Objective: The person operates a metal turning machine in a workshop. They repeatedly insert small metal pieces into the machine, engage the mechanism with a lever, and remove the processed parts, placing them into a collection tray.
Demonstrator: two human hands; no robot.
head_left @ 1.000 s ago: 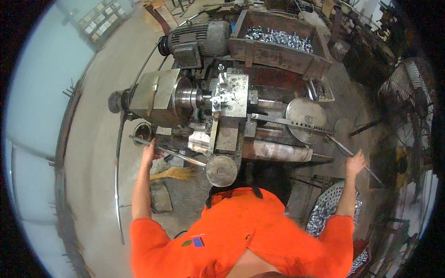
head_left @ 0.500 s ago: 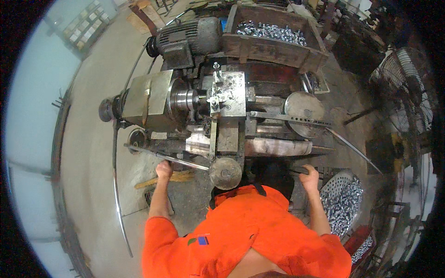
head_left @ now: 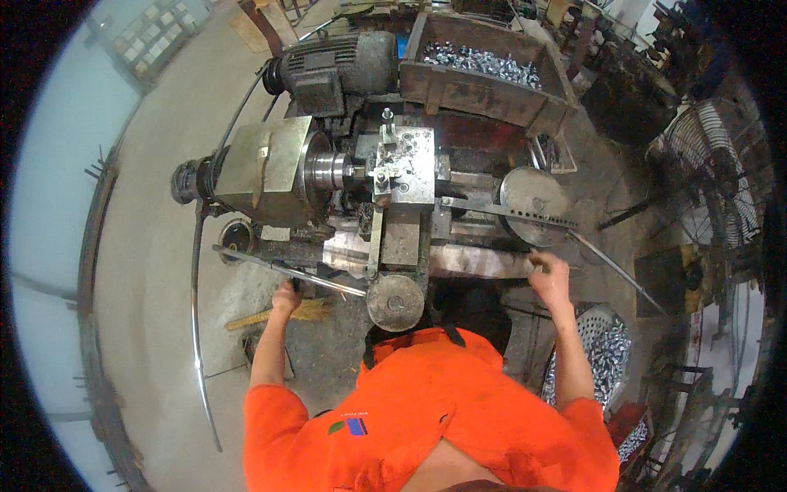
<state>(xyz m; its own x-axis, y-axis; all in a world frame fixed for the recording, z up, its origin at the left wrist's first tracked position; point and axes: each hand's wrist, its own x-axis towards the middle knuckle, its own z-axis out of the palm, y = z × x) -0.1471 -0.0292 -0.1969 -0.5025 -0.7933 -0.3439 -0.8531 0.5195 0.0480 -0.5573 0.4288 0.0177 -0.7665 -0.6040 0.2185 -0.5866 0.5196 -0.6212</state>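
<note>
A small lathe stands before me, with a bright chuck [head_left: 329, 170] facing a steel tool block [head_left: 416, 168]. Below the block, a round metal disc [head_left: 395, 303] carries a long rod lever [head_left: 320, 283] that slants up to the left. Just under this rod, my left hand [head_left: 285, 298] is closed, with something dark at its fingers that I cannot make out. My right hand [head_left: 551, 280] is raised by the right end of the lathe bed [head_left: 479, 261], fingers curled together. Whatever it may hold is too small to name. A larger disc [head_left: 534, 201] with a perforated bar sits beyond it.
Behind the lathe are a motor [head_left: 336, 74] and a wooden box [head_left: 484, 88] of small metal parts. By my right forearm stands a perforated basket [head_left: 602, 318] of similar parts. A fan [head_left: 709, 176] is at the far right; a straw brush [head_left: 307, 312] lies lower left.
My right hand has moved up and forward, from above the basket side to the lathe bed's right end. My left hand stays under the rod. The whole view has shifted slightly.
</note>
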